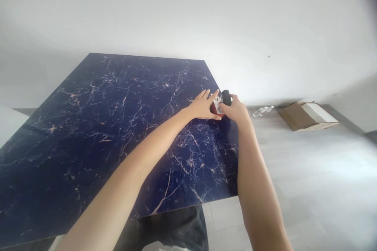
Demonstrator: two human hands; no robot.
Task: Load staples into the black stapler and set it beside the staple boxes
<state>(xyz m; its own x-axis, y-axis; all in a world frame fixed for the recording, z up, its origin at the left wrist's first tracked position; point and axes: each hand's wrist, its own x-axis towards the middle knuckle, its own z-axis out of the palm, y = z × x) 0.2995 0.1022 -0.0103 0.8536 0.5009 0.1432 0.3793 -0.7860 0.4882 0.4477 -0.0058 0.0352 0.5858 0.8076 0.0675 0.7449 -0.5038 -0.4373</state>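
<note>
Near the right edge of the dark blue marbled table (pixel 141 98) is a small red-and-white bottle (pixel 216 106) with a black cap (pixel 226 97). It looks tilted, and the hands cover part of it. My right hand (pixel 236 110) grips it from the right, thumb across its front and fingers behind it, mostly hidden. My left hand (pixel 203 106) is at its left side, fingers spread, with thumb and forefinger apart around the bottle's body. Whether the left fingertips touch the bottle I cannot tell.
Right of the table, an open cardboard box (pixel 297 117) stands on the grey floor by the wall. A clear plastic item (pixel 261 111) lies left of it. A white wall (pixel 165 11) rises behind the table. Dark fabric (pixel 167 229) shows below the table's front edge.
</note>
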